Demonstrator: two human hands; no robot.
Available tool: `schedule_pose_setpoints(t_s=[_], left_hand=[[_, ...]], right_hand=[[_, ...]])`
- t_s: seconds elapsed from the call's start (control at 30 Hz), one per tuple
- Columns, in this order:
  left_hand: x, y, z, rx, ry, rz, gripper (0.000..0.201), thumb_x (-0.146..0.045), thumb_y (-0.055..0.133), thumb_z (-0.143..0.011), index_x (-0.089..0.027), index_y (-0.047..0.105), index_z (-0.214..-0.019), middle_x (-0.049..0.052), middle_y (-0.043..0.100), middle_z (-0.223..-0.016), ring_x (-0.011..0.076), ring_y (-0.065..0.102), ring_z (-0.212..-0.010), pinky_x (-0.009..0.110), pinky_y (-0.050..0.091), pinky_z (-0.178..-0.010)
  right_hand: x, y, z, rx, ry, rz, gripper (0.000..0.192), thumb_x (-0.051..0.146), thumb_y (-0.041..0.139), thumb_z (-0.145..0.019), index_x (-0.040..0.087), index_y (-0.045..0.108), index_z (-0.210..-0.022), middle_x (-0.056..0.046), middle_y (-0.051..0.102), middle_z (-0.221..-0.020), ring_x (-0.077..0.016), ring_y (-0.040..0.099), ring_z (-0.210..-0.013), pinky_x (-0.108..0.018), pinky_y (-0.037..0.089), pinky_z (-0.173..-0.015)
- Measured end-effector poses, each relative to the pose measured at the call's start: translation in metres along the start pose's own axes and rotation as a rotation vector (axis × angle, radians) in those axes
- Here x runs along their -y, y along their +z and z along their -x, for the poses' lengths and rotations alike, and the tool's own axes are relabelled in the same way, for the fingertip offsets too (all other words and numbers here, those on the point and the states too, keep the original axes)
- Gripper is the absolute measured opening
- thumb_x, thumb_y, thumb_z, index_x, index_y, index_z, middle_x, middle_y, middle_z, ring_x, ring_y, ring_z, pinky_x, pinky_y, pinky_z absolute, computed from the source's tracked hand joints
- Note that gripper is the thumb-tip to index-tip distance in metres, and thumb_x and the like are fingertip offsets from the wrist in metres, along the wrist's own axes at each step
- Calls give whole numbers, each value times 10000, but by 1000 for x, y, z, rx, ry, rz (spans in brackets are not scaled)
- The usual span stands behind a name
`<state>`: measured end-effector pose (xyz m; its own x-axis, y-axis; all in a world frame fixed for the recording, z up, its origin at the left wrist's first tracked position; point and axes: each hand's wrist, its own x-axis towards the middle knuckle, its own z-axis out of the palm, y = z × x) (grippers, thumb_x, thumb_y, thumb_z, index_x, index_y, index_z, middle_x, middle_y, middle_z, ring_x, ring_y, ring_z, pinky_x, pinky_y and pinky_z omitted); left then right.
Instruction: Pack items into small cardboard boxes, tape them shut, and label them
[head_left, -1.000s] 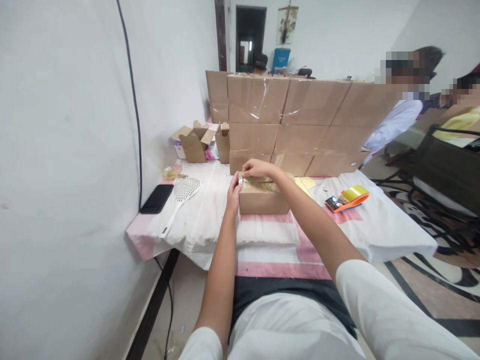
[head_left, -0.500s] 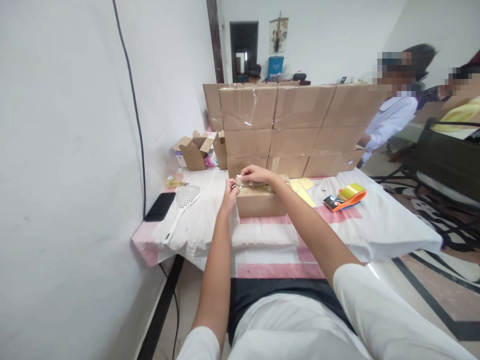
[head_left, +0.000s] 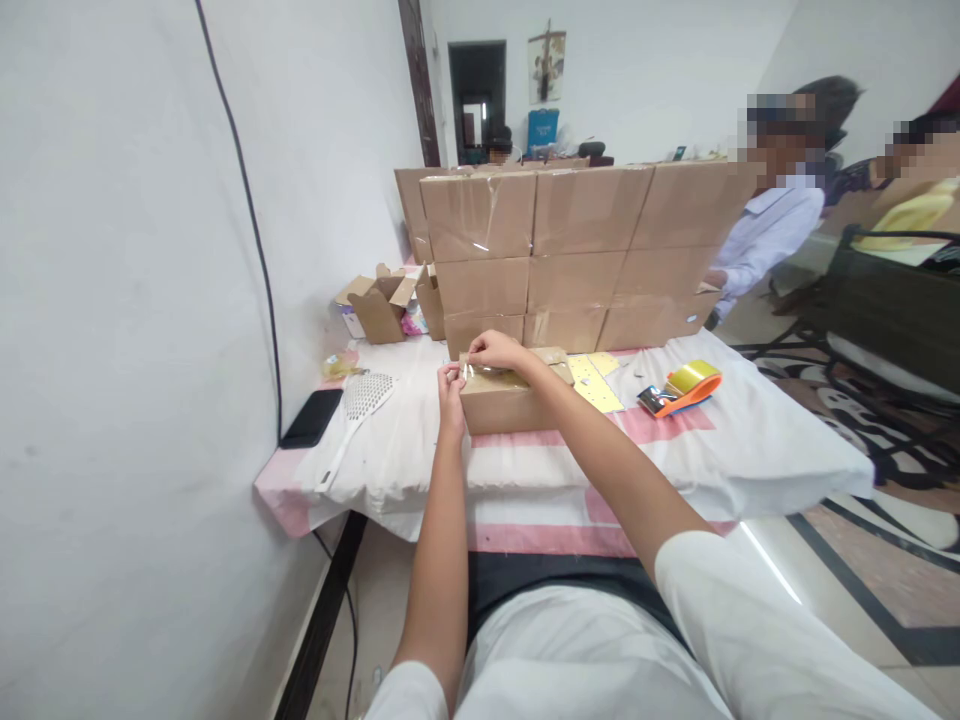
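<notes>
A small cardboard box [head_left: 506, 412] sits on the cloth-covered table before me, with glossy packing tape [head_left: 508, 379] along its top. My left hand [head_left: 450, 398] grips the box's upper left corner, fingers closed at its edge. Over the top left of the box, my right hand [head_left: 495, 350] is closed in a pinch at the shiny tape end. Its fingers and forearm hide part of the lid. To the right lies an orange tape dispenser [head_left: 686, 390] with a yellowish roll.
Stacked, taped cartons [head_left: 577, 215] form a wall just behind the box. Left of them stand opened cartons [head_left: 382, 305]. A white fly swatter [head_left: 367, 397] and a black phone [head_left: 313, 418] lie at left. Yellow dotted card [head_left: 596, 385] is at right. A person [head_left: 780, 225] is beyond the stack.
My right fingers have lowered onto the box's top left end, where a pale raised end showed before. My left hand stays at the corner. The whole view has shifted slightly.
</notes>
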<state>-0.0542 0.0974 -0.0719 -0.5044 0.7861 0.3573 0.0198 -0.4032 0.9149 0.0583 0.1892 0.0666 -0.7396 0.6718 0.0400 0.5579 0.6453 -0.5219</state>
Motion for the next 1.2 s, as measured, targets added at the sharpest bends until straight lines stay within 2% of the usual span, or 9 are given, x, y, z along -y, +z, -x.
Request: schedule_pose_setpoints(t_s=[0.1, 0.17, 0.23, 0.33, 0.43, 0.6, 0.8, 1.0, 1.2], left_hand=[[-1, 1, -2, -40, 43, 32, 424, -313, 468, -861, -288, 550, -1276, 52, 629, -1364, 224, 594, -1271, 378, 466, -1059], [-2, 0, -3, -51, 89, 7, 406, -304, 494, -859, -290, 617, -1246, 42, 593, -1446, 236, 490, -1417, 393, 390, -1157], [-2, -2, -3, -56, 104, -38, 346, -298, 507, -864, -286, 668, -1170, 34, 583, -1468, 244, 428, -1475, 399, 332, -1205], [-2, -3, -2, -70, 83, -69, 260, -298, 494, -872, -269, 687, -1043, 40, 618, -1418, 255, 448, -1459, 415, 323, -1210], [-3, -1, 0, -86, 78, -61, 245, -303, 473, -875, -261, 676, -1006, 44, 663, -1326, 256, 505, -1402, 424, 350, -1193], [-3, 1, 2, -115, 56, -25, 224, -327, 486, -863, -251, 668, -969, 51, 648, -1349, 256, 512, -1383, 423, 332, -1204], [0, 1, 1, -108, 48, -7, 247, -353, 485, -857, -265, 655, -1013, 44, 662, -1296, 261, 530, -1360, 425, 369, -1177], [-2, 2, 2, -100, 56, -18, 250, -367, 471, -870, -275, 652, -1016, 36, 674, -1254, 246, 546, -1341, 393, 409, -1149], [-8, 0, 5, -77, 29, 4, 371, -345, 493, -868, -269, 684, -1177, 48, 671, -1339, 258, 575, -1319, 399, 431, -1145]], right_hand=[[2, 0, 2, -12, -2, 3, 243, 406, 671, -808, 211, 797, -881, 8, 735, -819, -116, 592, -720, -228, 352, -629], [3, -1, 3, -17, 8, 11, 251, 417, 671, -812, 215, 804, -879, 5, 734, -800, -120, 592, -706, -236, 353, -630], [4, 0, 3, -27, 18, 14, 244, 412, 677, -812, 220, 810, -884, 3, 738, -801, -123, 600, -709, -239, 357, -637], [4, 1, 2, -36, 25, 8, 221, 396, 688, -807, 232, 814, -886, 3, 751, -824, -132, 622, -738, -240, 365, -645], [4, 2, 1, -36, 31, 7, 191, 372, 706, -797, 231, 801, -885, 4, 763, -860, -141, 641, -780, -233, 371, -654], [2, 5, -1, -116, 55, 35, 280, 337, 754, -777, 214, 724, -1027, -9, 764, -1029, -143, 644, -871, -219, 373, -675], [2, 7, 0, -129, 52, 40, 200, 346, 736, -821, 228, 687, -975, 17, 760, -1011, -134, 654, -879, -216, 373, -675], [5, 8, 6, -132, 41, 43, 317, 498, 743, -822, 236, 674, -984, 8, 760, -1035, -163, 665, -931, -234, 375, -694], [1, 10, 4, -133, 17, 74, 298, 496, 723, -860, 243, 679, -1012, 4, 761, -1074, -167, 665, -961, -241, 365, -686]])
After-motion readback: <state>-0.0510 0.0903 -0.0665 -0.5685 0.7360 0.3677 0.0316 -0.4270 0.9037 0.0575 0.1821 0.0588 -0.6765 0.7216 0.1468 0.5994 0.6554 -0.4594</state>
